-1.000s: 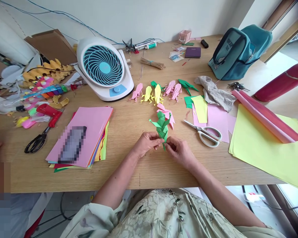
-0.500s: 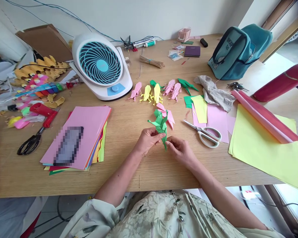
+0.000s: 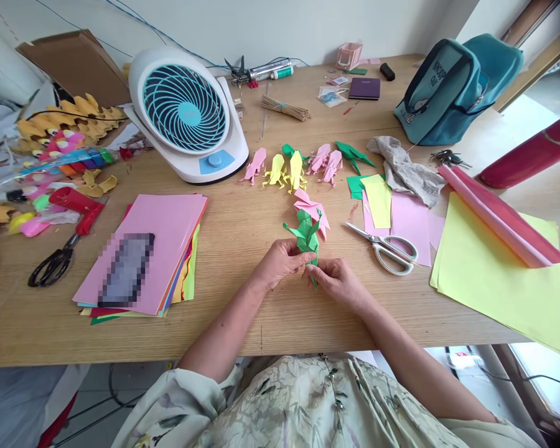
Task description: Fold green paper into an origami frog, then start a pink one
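Between my two hands is a green origami figure (image 3: 307,235), its folded points upward and a narrow tail downward. My left hand (image 3: 282,262) pinches its middle between thumb and fingers. Lower down, my right hand (image 3: 332,277) grips the narrow tail end. Just behind lies a pink origami figure (image 3: 313,208), partly covered by the green one. Farther back stand more folded figures, among them a yellow one (image 3: 296,170), a pink one (image 3: 255,165) and a dark green one (image 3: 353,155).
White-handled scissors (image 3: 394,254) lie right of my hands, near small paper pieces (image 3: 409,224) and large yellow sheets (image 3: 504,280). To the left are a stack of coloured paper (image 3: 168,249), black-handled scissors (image 3: 53,267) and a fan (image 3: 186,118). A blue bag (image 3: 448,93) stands back right.
My right hand has shifted slightly up and left along the green figure's tail, closer to my left hand. The left hand keeps its pinch. The whole view has shifted a little.
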A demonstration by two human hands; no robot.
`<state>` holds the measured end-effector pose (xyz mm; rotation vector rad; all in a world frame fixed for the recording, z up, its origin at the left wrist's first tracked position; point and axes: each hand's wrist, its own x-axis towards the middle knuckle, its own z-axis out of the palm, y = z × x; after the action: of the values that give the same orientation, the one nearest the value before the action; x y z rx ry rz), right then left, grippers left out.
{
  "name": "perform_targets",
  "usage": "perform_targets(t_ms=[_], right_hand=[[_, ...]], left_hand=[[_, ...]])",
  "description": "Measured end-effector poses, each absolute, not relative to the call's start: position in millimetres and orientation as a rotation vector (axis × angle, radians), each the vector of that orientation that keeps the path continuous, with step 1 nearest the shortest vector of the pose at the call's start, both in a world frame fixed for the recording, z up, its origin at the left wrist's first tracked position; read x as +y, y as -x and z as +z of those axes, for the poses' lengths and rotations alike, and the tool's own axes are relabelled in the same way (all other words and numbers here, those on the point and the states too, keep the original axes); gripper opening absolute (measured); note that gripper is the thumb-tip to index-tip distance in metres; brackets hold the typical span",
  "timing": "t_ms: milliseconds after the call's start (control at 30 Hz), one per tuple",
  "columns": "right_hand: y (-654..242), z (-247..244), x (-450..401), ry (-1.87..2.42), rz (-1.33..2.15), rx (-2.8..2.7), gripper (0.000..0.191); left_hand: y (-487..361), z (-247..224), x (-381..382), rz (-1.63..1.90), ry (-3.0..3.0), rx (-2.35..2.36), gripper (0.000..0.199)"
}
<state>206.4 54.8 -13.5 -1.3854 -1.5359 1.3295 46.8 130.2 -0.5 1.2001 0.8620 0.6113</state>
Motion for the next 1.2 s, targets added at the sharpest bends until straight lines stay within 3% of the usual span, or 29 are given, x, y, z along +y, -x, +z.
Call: perform_targets(t_ms=[300,533,800,900,1033,1200], right_hand=[[-214.1,-10.4,62.7,1.246,1.497,-1.479,0.057],[-219.2,-11.1,63.1,1.197,1.650,-1.438,0.055],[-220.3,-1.9,51.6,1.208,1.584,-1.700,0.050],[-243.9,3.0,41.4,1.388,1.248,-1.740,0.041],[-307.0,-9.9,27.4,1.926,0.116,-1.622,0.033],[-356.1,-30.3,21.4,2.156,-0.096,-1.898,0.040]], left_hand=[[-53.8,-3.3,128.7,0.663,-1.247,0.885,0.044],[-51.5,-2.3,135.4,0.821,-1.184,0.954,0.044],[-31.5,5.6,152.2,0.956,-1.025,0.996,0.047],[-23.1,10.1,152.6,0.903,-1.000,0.994,0.047],[-19.1,8.0,150.2,0.876,-0.998,0.983,0.046],[-21.2,1.7,149.4,0.882,-1.007,1.000,0.045]])
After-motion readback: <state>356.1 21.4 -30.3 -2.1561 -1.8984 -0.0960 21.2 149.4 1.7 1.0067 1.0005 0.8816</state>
